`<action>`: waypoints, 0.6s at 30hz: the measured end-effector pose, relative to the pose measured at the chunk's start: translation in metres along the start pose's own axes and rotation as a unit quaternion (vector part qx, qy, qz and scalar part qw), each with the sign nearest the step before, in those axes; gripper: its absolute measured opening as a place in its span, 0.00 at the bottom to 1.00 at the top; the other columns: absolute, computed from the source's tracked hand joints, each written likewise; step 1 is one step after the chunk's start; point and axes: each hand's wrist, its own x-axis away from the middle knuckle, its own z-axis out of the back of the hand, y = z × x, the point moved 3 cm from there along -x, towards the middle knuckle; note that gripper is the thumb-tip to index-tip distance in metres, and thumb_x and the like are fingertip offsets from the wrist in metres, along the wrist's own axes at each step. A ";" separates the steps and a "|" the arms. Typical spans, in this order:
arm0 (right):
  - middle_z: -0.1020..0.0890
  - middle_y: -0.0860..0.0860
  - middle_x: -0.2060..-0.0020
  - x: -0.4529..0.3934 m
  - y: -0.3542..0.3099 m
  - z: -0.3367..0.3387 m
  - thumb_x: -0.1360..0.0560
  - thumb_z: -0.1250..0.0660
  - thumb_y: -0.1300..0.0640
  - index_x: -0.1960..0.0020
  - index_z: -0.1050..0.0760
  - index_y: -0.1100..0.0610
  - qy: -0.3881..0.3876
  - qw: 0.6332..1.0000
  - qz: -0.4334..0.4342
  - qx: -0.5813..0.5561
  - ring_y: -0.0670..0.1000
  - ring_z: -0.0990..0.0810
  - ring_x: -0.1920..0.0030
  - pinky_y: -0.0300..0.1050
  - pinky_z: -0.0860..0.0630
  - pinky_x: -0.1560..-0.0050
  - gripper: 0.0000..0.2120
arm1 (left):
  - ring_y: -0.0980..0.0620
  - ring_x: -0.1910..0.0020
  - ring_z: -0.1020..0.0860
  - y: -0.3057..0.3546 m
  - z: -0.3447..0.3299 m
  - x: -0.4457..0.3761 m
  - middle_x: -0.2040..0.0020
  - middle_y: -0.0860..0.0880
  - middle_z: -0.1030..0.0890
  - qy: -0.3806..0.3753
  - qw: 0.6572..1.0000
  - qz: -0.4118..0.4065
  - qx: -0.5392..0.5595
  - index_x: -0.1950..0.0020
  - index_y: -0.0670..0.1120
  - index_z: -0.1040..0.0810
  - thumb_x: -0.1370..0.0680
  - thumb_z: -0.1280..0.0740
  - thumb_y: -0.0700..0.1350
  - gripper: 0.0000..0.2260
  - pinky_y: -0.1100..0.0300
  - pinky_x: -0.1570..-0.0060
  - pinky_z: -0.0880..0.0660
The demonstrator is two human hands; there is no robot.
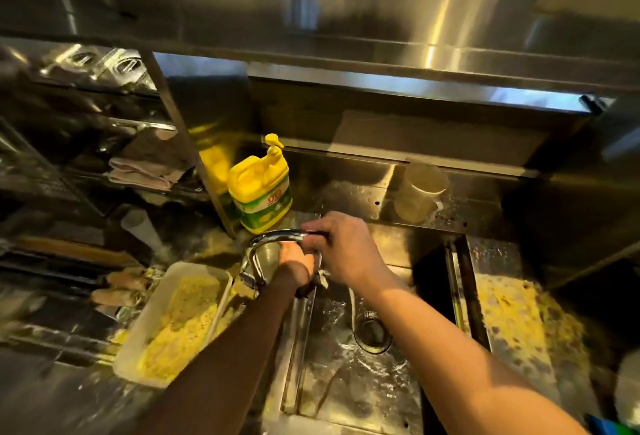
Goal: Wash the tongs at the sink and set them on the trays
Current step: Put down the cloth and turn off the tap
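My left hand [294, 256] reaches under the chrome faucet [258, 251], above the left side of the steel sink [349, 389]. It is closed on what looks like the tongs [300, 334]: a dark end at the wrist and long metal arms running down along the sink's left wall. The tongs' tips are hard to make out. My right hand [341, 244] is closed on the far end of the faucet arch. Water runs toward the drain [373, 335] and the basin floor is wet.
A white tray [140, 355] of yellow crumbs sits left of the sink. A yellow detergent bottle [261, 187] and a cloudy plastic cup [419, 192] stand behind it. Yellow crumbs cover the counter [512, 324] on the right. A shelf rack holding cloths [138, 171] fills the left.
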 end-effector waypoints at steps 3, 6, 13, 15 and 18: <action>0.16 0.52 0.49 -0.004 0.002 -0.001 0.24 0.30 0.55 0.42 0.16 0.54 -0.017 1.000 0.010 -0.002 0.50 0.20 0.47 0.37 0.32 0.49 0.12 | 0.42 0.32 0.28 0.006 0.007 -0.021 0.31 0.39 0.26 -0.014 0.993 -0.046 -0.110 0.30 0.41 0.30 0.17 0.40 0.48 0.18 0.52 0.31 0.33; 0.15 0.50 0.49 -0.004 0.006 -0.001 0.24 0.30 0.54 0.42 0.16 0.51 -0.014 1.000 0.008 -0.013 0.49 0.19 0.48 0.40 0.28 0.47 0.11 | 0.43 0.28 0.30 -0.002 0.013 -0.035 0.28 0.45 0.28 0.077 0.941 -0.088 -0.318 0.28 0.49 0.30 0.19 0.42 0.52 0.20 0.47 0.29 0.32; 0.15 0.47 0.49 -0.001 0.009 -0.004 0.23 0.31 0.52 0.41 0.17 0.49 -0.013 1.000 -0.011 -0.015 0.46 0.20 0.49 0.41 0.26 0.46 0.11 | 0.41 0.29 0.30 -0.032 0.020 -0.034 0.27 0.41 0.30 0.103 0.905 -0.076 -0.405 0.25 0.42 0.33 0.17 0.47 0.42 0.19 0.49 0.31 0.29; 0.15 0.47 0.48 0.000 0.010 -0.003 0.23 0.31 0.52 0.41 0.17 0.49 -0.012 1.000 -0.019 -0.014 0.45 0.20 0.48 0.42 0.25 0.44 0.12 | 0.39 0.28 0.30 -0.058 0.017 -0.025 0.26 0.37 0.30 0.055 0.977 0.056 -0.200 0.25 0.38 0.33 0.17 0.42 0.42 0.20 0.52 0.28 0.32; 0.15 0.47 0.46 0.002 0.009 -0.001 0.23 0.30 0.52 0.40 0.18 0.49 -0.004 1.000 -0.021 -0.007 0.46 0.19 0.46 0.43 0.25 0.41 0.12 | 0.47 0.30 0.25 -0.065 0.009 -0.018 0.29 0.44 0.24 -0.089 0.813 -0.069 -0.571 0.29 0.40 0.28 0.16 0.48 0.42 0.18 0.66 0.30 0.35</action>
